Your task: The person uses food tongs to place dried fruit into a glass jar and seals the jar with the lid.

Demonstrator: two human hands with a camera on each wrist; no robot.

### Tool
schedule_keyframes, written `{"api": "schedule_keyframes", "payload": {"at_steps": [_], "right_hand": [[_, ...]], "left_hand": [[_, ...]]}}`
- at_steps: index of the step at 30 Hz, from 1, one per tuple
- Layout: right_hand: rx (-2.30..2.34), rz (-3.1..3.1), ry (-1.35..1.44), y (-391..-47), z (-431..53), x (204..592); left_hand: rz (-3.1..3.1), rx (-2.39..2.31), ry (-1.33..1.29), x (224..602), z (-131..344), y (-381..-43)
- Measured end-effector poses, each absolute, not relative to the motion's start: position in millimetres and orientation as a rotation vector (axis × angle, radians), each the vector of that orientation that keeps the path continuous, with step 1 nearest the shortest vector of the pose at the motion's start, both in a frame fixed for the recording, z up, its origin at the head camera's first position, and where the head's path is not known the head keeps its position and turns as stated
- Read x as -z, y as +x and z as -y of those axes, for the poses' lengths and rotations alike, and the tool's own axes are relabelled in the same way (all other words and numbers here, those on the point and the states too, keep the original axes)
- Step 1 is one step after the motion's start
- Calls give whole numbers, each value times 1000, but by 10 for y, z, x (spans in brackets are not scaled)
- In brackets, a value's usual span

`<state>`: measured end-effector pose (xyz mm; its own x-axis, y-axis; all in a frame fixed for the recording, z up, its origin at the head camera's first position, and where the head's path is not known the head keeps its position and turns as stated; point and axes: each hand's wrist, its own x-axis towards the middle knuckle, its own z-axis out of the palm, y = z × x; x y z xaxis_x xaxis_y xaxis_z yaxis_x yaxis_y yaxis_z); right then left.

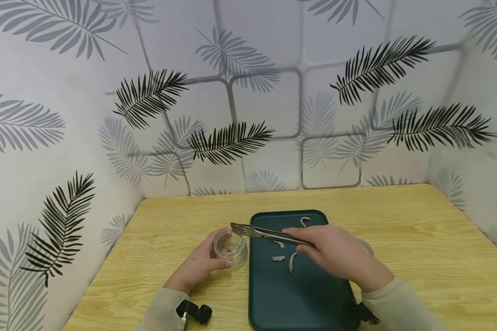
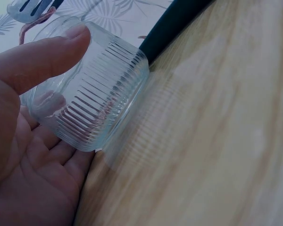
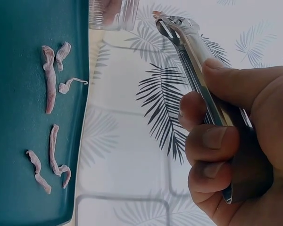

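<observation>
Left wrist view shows a thin strip point(image 2: 36, 21) at the tips of the metal tongs point(image 1: 273, 234), near the mouth of the glass jar point(image 1: 232, 257). Seen from the head, those tips lie at the jar's twelve o'clock, by its rim; the tongs' long axis runs back just past three o'clock to the right hand point(image 1: 341, 253), whose curled fingers and thumb grip them. The left hand point(image 1: 200, 264), nearer the jar, wraps it from eight o'clock, its far fingers close to the tips and likely the one thing to avoid. Just beside the jar, at three o'clock, a dark green tray point(image 1: 298, 303) bears other strips point(image 1: 279, 258). Past the right hand, a clear round thing point(image 1: 369, 247) is mostly hidden on the table point(image 1: 149, 257).
</observation>
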<state>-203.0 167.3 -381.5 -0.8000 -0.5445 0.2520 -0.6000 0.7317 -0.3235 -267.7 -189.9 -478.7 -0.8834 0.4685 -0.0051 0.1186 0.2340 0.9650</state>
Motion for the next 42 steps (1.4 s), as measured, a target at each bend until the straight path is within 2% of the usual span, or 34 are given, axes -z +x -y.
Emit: {"api": "schedule_keyframes", "payload": {"at_steps": [14,27,42], "right_hand": [[-590,2836,885,-2038,-1704,3795],[-630,2968,783,-2216,-1959,3868],[-524,3104,730,-2273,-2180,3881]], "left_hand": [[-2200,-1711,553,4788,1911,-2678],[-2189,-1698,564,4787,1907,-2687],[-2220,-1685,571,4803,1913,-2684]]}}
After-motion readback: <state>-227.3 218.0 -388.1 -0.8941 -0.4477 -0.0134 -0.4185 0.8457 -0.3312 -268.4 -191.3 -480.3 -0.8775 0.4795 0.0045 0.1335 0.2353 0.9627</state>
